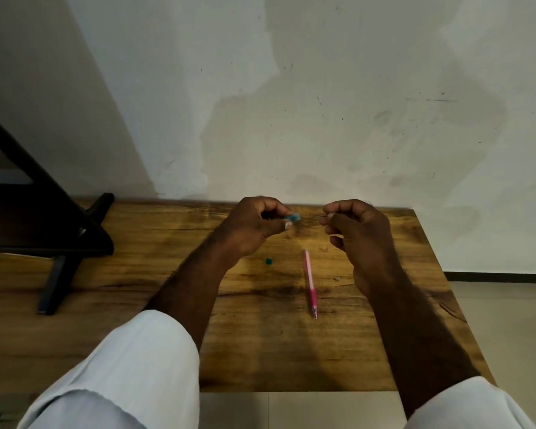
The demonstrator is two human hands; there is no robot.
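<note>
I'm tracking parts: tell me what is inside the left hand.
The left hand pinches a teal piece, its outer end showing; the inner end and the palm are covered.

On the table (pixel 260 351), a pen (pixel 310 283) lies just right of a small piece (pixel 269 261), a stand (pixel 59 243) far left.

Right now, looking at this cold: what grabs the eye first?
Both hands are raised over the far part of the wooden table. The left hand pinches a small teal piece, and the right hand pinches a thin strand too fine to identify. A pink pen lies on the table between the forearms, with a tiny teal bit to its left.
</note>
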